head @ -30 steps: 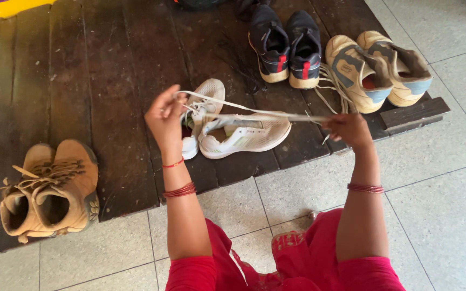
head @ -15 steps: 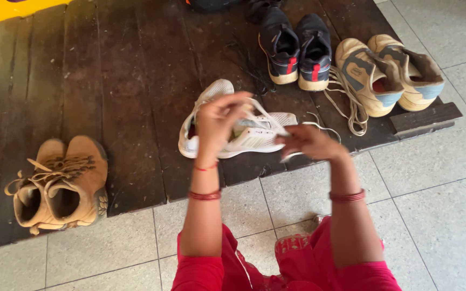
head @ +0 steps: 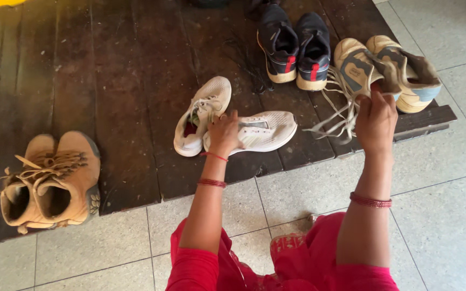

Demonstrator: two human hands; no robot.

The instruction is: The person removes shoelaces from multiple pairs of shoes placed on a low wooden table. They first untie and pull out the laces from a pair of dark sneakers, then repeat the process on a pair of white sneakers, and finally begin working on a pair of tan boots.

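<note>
1. A white sneaker (head: 254, 132) is being pressed onto the dark wooden platform (head: 109, 81) by the left hand (head: 225, 134), fingers closed over its collar.
2. A loose lace (head: 336, 116) is being pinched by the right hand (head: 376, 119), raised beside the beige sneakers (head: 384, 67).
3. Risk: the trailing lace is likely being snagged there, or the sneaker nudged off the edge.

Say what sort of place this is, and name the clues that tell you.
Probably a home entrance or porch where shoes are left. Pairs of shoes, white sneakers, tan boots and black trainers, sit in rows on a dark wooden platform beside a tiled floor.
</note>
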